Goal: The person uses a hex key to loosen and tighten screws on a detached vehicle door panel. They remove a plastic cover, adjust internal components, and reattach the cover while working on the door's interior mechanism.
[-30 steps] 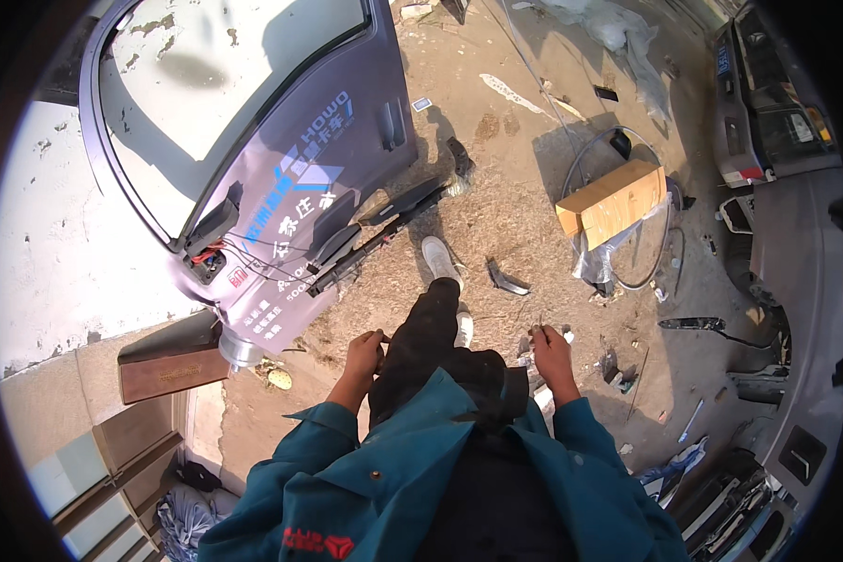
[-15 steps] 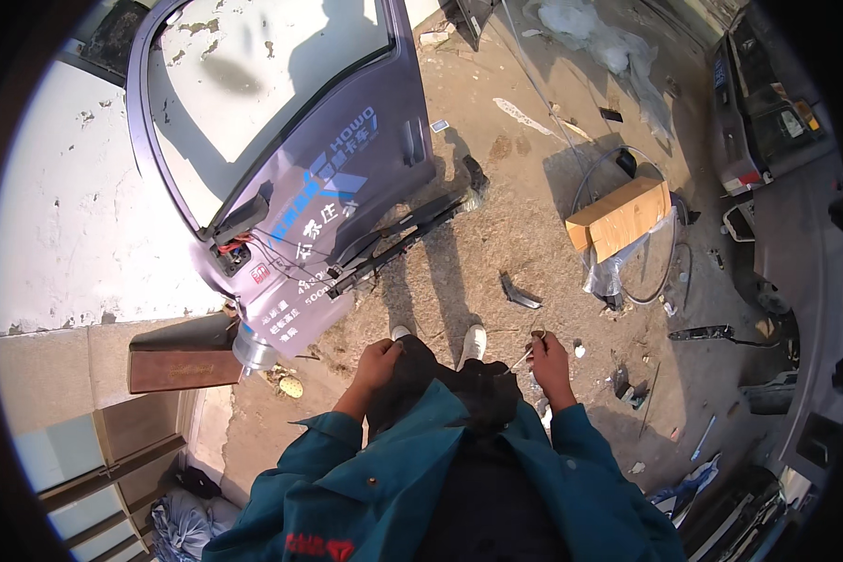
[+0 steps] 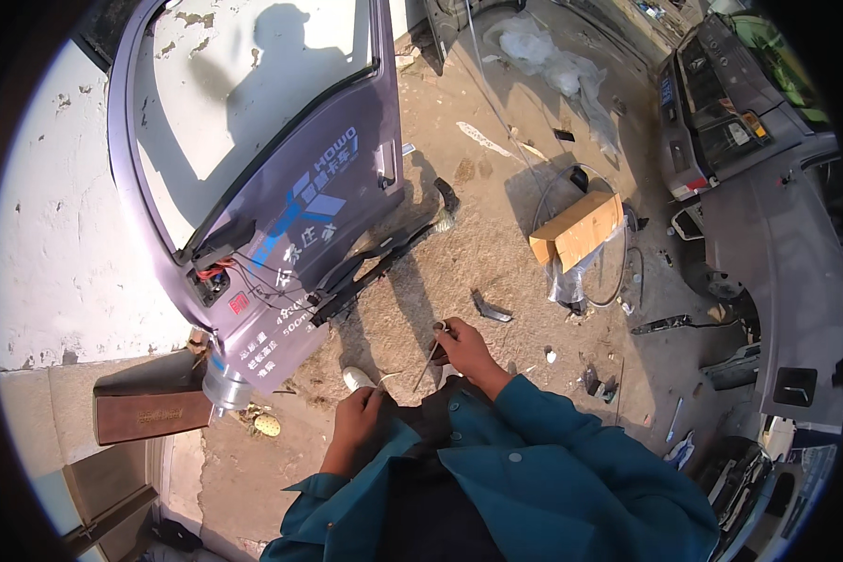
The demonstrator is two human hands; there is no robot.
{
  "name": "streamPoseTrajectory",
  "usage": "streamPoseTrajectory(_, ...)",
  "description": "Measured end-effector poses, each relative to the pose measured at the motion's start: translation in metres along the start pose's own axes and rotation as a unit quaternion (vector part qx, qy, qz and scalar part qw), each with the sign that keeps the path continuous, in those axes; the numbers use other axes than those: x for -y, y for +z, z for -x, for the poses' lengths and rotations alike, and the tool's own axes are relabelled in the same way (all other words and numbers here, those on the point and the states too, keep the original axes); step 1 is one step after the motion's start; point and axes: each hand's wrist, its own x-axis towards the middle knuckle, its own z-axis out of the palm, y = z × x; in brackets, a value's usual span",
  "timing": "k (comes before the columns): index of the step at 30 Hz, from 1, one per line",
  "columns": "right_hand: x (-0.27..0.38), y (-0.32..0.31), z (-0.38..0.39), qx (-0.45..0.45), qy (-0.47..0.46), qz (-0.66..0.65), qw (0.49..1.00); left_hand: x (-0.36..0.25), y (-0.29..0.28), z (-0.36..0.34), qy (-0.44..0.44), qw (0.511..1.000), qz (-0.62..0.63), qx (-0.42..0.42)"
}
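My right hand [image 3: 461,348] is raised in front of me, closed round a thin metal tool [image 3: 426,370] that points down toward the ground. My left hand [image 3: 356,417] is lower, beside my dark trousers, with curled fingers; what it holds, if anything, is hidden. In front and to the left, a lilac vehicle door [image 3: 347,173] with painted lettering leans against a white, peeling wall [image 3: 51,225]. Red and black wires [image 3: 213,272] hang from an opening at its hinge end. Long black trim pieces [image 3: 365,267] lie along its lower edge.
An open cardboard box [image 3: 576,229] with plastic and a looped cable lies right of centre. A bent black part [image 3: 489,309] is on the ground. Vehicle cab parts [image 3: 749,272] line the right side; a brown box [image 3: 150,417] and silver cylinder [image 3: 225,389] are at lower left.
I have turned toward the right. My right hand has risen and moved inward with the thin tool. My left hand has dropped slightly, and the door's window now shows more of my shadow.
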Motion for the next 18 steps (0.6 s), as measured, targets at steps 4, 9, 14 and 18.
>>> streamPoseTrajectory(4, 0.005, 0.094, -0.006, 0.049, 0.029, -0.047, 0.997, 0.021, -0.056, 0.015, 0.023, 0.999, 0.038, 0.013)
streamPoseTrajectory(9, 0.015, 0.197, 0.001, 0.080, 0.050, -0.074, 0.993, 0.046, -0.124, 0.027, 0.088, 0.992, -0.071, 0.048)
streamPoseTrajectory(14, 0.022, 0.257, -0.006, 0.108, 0.068, -0.042, 0.991, 0.062, -0.172, 0.038, 0.075, 0.996, -0.046, -0.018)
streamPoseTrajectory(18, 0.031, 0.281, -0.025, 0.112, 0.086, -0.036, 0.989, 0.066, -0.200, 0.027, 0.034, 0.998, -0.027, -0.051)
